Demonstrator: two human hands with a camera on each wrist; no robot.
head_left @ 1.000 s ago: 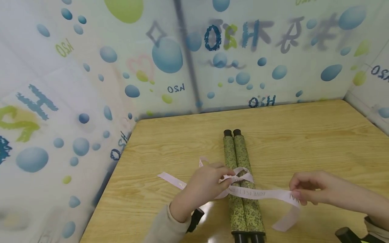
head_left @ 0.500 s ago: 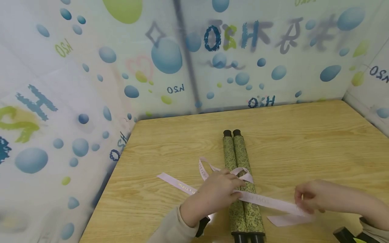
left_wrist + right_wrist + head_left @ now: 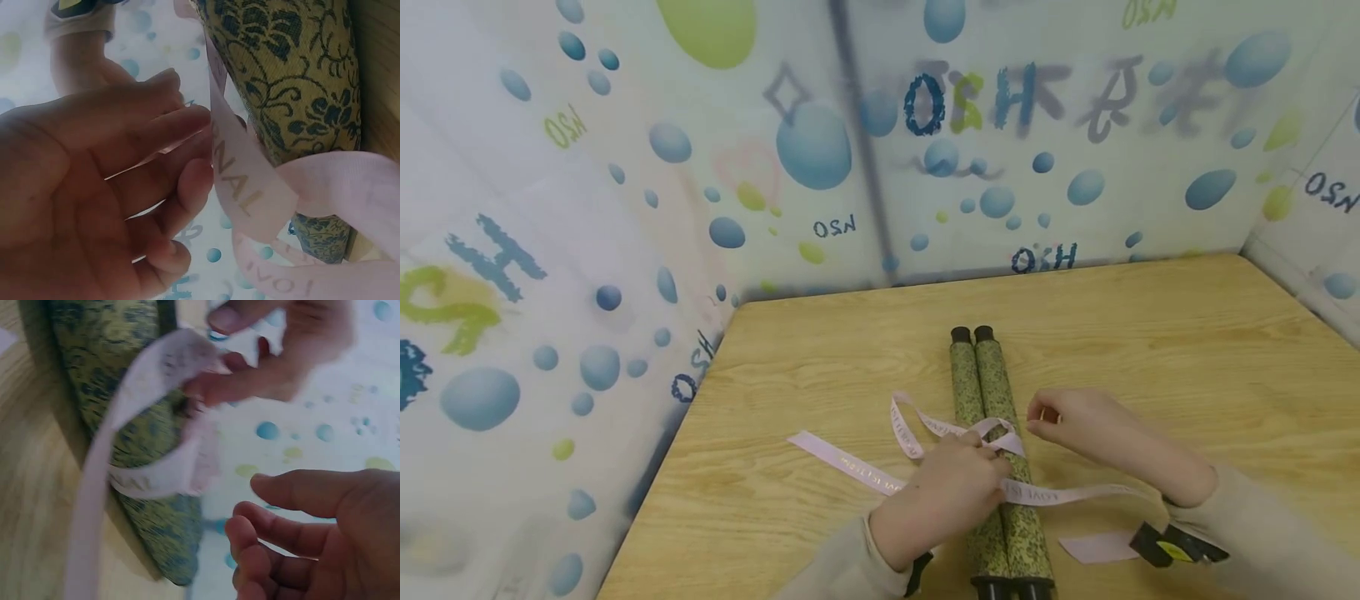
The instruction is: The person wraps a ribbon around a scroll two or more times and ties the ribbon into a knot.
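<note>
Two rolled scrolls (image 3: 997, 379) in green-gold brocade with black end knobs lie side by side on the table. A pink printed ribbon (image 3: 1045, 497) passes across them, with a loop on top and loose ends to both sides. My left hand (image 3: 953, 485) is over the scrolls and pinches the ribbon at the crossing; its fingertips touch the ribbon (image 3: 240, 178) in the left wrist view. To the right of the scrolls, my right hand (image 3: 1093, 429) is raised with loosely curled fingers, holding nothing. The right wrist view shows this right hand (image 3: 306, 537) apart from the ribbon.
The wooden table (image 3: 1150, 333) extends around the scrolls. Behind it and at the left stands a pale curtain (image 3: 737, 125) printed with blue and green drops. One ribbon tail (image 3: 842, 461) lies to the left; another ribbon end (image 3: 1097, 547) lies near my right sleeve.
My right hand has let go of the right ribbon tail and moved left and up toward the scrolls. My left hand has shifted slightly right over the crossing.
</note>
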